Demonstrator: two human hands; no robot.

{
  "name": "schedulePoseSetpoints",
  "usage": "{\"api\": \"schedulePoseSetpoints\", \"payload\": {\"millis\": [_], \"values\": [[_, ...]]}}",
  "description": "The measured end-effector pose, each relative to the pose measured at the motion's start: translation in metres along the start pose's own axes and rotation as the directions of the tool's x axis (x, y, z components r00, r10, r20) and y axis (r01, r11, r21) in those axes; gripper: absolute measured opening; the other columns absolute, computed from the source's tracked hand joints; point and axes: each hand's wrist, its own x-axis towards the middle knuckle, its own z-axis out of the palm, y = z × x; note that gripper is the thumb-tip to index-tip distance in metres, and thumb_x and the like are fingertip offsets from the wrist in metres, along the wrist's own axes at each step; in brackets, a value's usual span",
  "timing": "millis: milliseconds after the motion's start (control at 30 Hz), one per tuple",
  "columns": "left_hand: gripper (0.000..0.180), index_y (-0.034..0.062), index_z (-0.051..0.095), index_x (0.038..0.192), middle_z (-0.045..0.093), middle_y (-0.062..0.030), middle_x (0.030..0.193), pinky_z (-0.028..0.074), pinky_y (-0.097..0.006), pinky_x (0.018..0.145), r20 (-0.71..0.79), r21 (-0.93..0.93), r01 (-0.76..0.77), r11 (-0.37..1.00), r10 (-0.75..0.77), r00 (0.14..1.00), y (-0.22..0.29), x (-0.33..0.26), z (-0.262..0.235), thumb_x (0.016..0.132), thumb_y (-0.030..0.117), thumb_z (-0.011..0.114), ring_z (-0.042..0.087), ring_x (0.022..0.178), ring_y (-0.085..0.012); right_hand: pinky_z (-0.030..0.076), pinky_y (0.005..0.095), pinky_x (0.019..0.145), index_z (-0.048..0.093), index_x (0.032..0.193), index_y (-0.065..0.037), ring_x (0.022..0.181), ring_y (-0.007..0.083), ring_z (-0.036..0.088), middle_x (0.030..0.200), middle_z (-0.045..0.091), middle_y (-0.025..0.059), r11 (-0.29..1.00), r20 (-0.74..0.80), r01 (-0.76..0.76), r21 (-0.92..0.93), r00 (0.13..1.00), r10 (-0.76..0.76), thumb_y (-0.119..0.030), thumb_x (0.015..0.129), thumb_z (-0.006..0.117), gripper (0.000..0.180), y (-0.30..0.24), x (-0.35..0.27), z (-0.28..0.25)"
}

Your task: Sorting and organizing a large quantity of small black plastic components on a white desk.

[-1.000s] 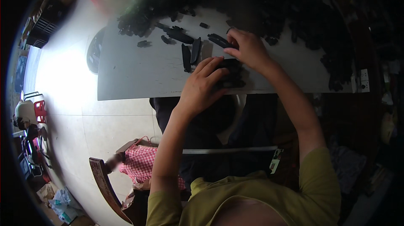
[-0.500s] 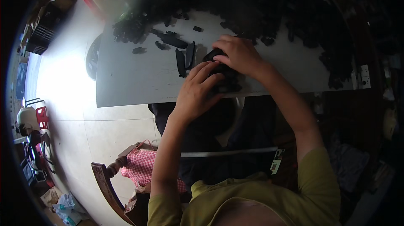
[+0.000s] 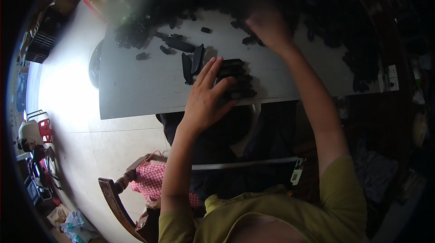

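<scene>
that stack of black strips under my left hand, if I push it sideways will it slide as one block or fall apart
The stack of black strips is probably separate flat pieces laid side by side, so a sideways push likely spreads them. They look stiff and thin, so probably light, and apt to slide on the smooth grey table. The left hand resting flat on them should keep them together.

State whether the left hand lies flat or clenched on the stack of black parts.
Flat: the left hand rests with fingers spread over the stack of black parts.
</scene>
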Motion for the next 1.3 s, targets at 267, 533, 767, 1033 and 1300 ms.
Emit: {"api": "schedulePoseSetpoints", "payload": {"millis": [267, 533, 767, 1033, 1300], "values": [[0.042, 0.0162, 0.058, 0.112, 0.032, -0.0168, 0.149, 0.033, -0.044, 0.109, 0.013, -0.005, 0.001, 1.000, 0.000, 1.000, -0.001, 0.000, 0.001, 0.073, 0.019, 0.076, 0.029, 0.139, -0.0363, 0.053, 0.0359, 0.066, 0.065, 0.081, -0.006, 0.075, 0.0248, 0.065, 0.084, 0.065, 0.0073, 0.982, -0.074, 0.059, -0.180, 0.995, -0.073, -0.018, 0.077, 0.074, 0.015, -0.014, 0.001, 0.019], [0.044, 0.0159, 0.058, 0.111, 0.034, -0.0175, 0.147, 0.033, -0.045, 0.109, 0.012, -0.017, 0.007, 1.000, -0.007, 1.000, -0.002, -0.001, -0.001, 0.072, 0.018, 0.076, 0.030, 0.138, -0.0366, 0.049, 0.0281, 0.062, 0.060, 0.085, -0.001, 0.069, 0.0161, 0.061, 0.085, 0.062, 0.0068, 0.873, 0.203, 0.181, 0.453, 0.932, -0.299, -0.001, 0.077, 0.070, 0.013, -0.041, -0.054, -0.009], [0.044, 0.0149, 0.058, 0.110, 0.035, -0.0175, 0.147, 0.033, -0.045, 0.109, 0.008, -0.030, 0.005, 1.000, -0.005, 1.000, -0.001, 0.000, 0.000, 0.070, 0.016, 0.076, 0.031, 0.138, -0.0368, 0.050, 0.0346, 0.071, 0.059, 0.088, -0.001, 0.083, 0.0276, 0.062, 0.092, 0.061, 0.0104, 0.873, 0.171, 0.354, 0.336, 0.888, -0.426, 0.000, 0.077, 0.068, 0.015, -0.043, -0.060, -0.008], [0.045, 0.0143, 0.060, 0.109, 0.036, -0.0164, 0.147, 0.034, -0.045, 0.108, -0.009, -0.038, 0.007, 0.999, -0.007, 1.000, -0.001, 0.000, 0.000, 0.068, 0.015, 0.077, 0.032, 0.137, -0.0369, 0.051, 0.0371, 0.071, 0.062, 0.088, -0.002, 0.082, 0.0297, 0.063, 0.089, 0.062, 0.0104, 0.876, 0.196, 0.395, 0.276, 0.869, -0.454, -0.005, 0.078, 0.068, 0.012, -0.039, -0.056, -0.008], [0.046, 0.0155, 0.058, 0.111, 0.035, -0.0177, 0.147, 0.034, -0.045, 0.108, 0.003, -0.031, 0.011, 0.999, -0.011, 1.000, -0.001, 0.000, 0.000, 0.069, 0.016, 0.077, 0.031, 0.137, -0.0368, 0.047, 0.0393, 0.066, 0.058, 0.079, 0.000, 0.078, 0.0309, 0.061, 0.078, 0.061, 0.0140, 0.960, 0.468, 0.177, 0.217, 0.844, -0.261, -0.005, 0.078, 0.068, 0.012, -0.054, -0.031, -0.008]]}}
